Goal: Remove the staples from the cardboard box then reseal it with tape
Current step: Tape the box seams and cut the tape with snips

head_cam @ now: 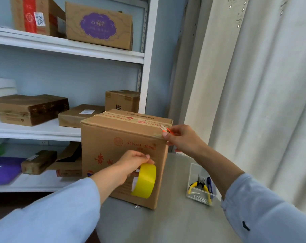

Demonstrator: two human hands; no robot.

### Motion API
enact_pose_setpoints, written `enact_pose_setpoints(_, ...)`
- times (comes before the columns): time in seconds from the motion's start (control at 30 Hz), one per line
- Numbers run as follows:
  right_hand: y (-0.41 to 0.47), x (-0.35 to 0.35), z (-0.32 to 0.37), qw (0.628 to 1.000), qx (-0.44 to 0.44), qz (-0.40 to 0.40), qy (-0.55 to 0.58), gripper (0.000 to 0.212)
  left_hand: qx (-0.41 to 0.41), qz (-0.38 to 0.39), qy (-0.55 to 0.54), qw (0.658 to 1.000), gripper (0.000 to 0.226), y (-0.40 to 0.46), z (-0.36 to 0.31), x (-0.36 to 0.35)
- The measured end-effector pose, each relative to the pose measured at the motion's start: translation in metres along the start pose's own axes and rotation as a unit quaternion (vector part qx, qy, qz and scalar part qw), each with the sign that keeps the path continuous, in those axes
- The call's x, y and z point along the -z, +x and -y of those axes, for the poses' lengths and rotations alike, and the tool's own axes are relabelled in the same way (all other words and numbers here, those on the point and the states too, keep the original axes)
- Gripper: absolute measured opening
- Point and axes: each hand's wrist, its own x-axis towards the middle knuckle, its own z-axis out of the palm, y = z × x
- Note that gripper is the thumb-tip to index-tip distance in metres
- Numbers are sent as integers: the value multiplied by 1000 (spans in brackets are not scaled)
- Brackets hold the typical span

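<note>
Here hands (179, 137) (133, 163) grip scissors (164, 128), tape roll (145, 180).

Both arms reach forward in light blue sleeves pushed partway up the forearms. The left hand (131, 162) sits lower and nearer, wrist bent a bit, fingers curled over with the thumb pinching down, so it's gripping something. The right hand (181, 137) is higher and further out, forearm angled up and inward, fingertips pinched together around something small; looks like thumb and index, but it's hard to tell from here.
</note>
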Motion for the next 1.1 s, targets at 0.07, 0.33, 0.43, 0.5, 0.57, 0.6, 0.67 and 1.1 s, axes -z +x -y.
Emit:
enact_pose_setpoints(0.07, 11, -3, -11, 995, -4, -37, -88, 34, 2, 10, -1, 1000, 23, 13, -3, -9)
enact_pose_setpoints(0.33, 40, 4, -34, 978, -43, -66, -191, 30, -13, 76, -24, 997, 19, 55, 0, -29)
enact_pose_setpoints(0.43, 38, 6, -42, 988, -3, -124, -96, 25, -53, 92, -13, 994, 21, 53, 1, -29)
enact_pose_setpoints(0.5, 27, 4, -50, 984, 10, -167, -64, 20, -74, 99, -17, 992, 22, 48, 0, -29)
enact_pose_setpoints(0.57, 14, -2, -62, 995, -19, -101, -12, 23, -80, 104, -20, 991, 22, 42, 1, -30)
enact_pose_setpoints(0.6, 10, -4, -67, 998, -37, -49, 20, 29, -87, 107, -10, 990, 21, 40, 0, -31)
enact_pose_setpoints(0.67, 2, -9, -73, 996, -57, 18, 62, 38, -92, 109, 16, 990, 20, 35, 2, -35)
enact_pose_setpoints(1.1, -26, -27, -124, 993, -65, -25, -98, 34, 69, 149, -30, 986, 12, 9, 30, -79)
